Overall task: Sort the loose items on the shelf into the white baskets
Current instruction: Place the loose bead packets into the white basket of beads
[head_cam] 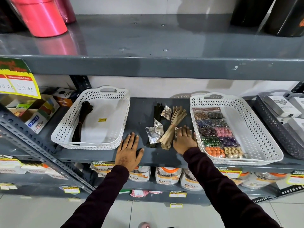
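Observation:
Two white baskets stand on the grey shelf. The left basket (69, 127) holds one dark bundle of strips (82, 120). The right basket (256, 129) holds a sheet of coloured bead packets (215, 132). Between them lie loose items: a tan bundle of strips (172, 127), a dark bundle (157, 112), and small clear packets (154, 130), one with gold rings (166, 112). My left hand (128, 150) rests flat and open on the shelf. My right hand (185, 139) lies palm down over a clear packet beside the tan bundle; whether it grips it is hidden.
A grey basket (269, 122) with white boxes stands at the far right. Boxes of stationery (37, 116) sit left of the left basket. The upper shelf's edge (164, 66) overhangs. Jars (167, 176) fill the shelf below.

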